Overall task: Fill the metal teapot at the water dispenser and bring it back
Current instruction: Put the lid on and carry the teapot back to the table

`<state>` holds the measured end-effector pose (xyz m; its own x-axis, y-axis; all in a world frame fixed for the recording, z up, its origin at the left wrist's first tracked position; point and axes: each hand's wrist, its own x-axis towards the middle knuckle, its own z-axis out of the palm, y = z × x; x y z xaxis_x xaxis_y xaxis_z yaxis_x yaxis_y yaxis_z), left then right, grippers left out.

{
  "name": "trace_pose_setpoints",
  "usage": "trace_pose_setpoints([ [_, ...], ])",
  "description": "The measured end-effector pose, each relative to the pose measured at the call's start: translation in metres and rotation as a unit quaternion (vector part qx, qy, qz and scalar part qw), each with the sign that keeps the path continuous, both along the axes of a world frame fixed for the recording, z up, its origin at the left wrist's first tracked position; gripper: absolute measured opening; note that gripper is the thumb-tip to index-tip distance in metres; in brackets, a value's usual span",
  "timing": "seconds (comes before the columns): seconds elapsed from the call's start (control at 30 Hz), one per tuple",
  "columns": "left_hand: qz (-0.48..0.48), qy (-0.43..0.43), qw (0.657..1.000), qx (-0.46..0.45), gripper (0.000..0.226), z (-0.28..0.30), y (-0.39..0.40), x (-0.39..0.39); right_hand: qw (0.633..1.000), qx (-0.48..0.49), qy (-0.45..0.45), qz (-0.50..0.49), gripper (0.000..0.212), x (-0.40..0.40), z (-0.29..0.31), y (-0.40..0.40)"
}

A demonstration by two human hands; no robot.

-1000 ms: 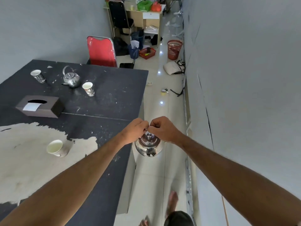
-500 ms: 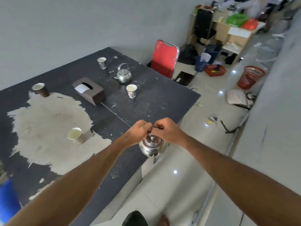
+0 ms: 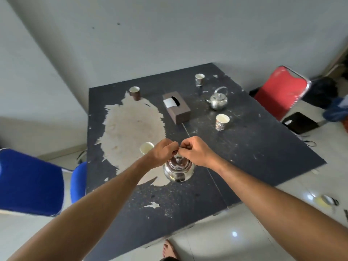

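Note:
A shiny metal teapot (image 3: 178,171) with its lid on hangs just over the black table (image 3: 244,147), near the table's middle front. My left hand (image 3: 162,154) and my right hand (image 3: 195,152) both grip its thin wire handle from above, fists touching at the top. I cannot tell whether the pot's base touches the tabletop. The handle itself is mostly hidden by my fingers.
A second metal teapot (image 3: 218,99) stands at the far right of the table, with paper cups (image 3: 222,122) (image 3: 199,80) (image 3: 134,93) (image 3: 146,147) and a brown tissue box (image 3: 176,107) around. A blue chair (image 3: 30,181) stands left, a red chair (image 3: 280,91) right.
I have turned to face the table. The teapot, held in both hands, has come from beside the table's edge to above its worn surface.

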<state>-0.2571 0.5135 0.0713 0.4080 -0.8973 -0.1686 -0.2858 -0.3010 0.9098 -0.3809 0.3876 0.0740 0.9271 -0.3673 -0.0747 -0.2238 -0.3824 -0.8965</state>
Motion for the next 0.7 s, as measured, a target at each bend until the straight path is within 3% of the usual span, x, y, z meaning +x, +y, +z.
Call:
trace_pose_setpoints([
  [0.4,0.121,-0.027,0.992,0.005,0.042,0.016,0.023,0.124,0.992,-0.005,-0.015,0.125,0.033,0.155,0.016,-0.003],
  [0.7,0.177,-0.035,0.983,0.015,0.042,0.020,0.009,0.198,0.986,-0.031,-0.014,0.162,0.029,0.242,0.021,-0.024],
])
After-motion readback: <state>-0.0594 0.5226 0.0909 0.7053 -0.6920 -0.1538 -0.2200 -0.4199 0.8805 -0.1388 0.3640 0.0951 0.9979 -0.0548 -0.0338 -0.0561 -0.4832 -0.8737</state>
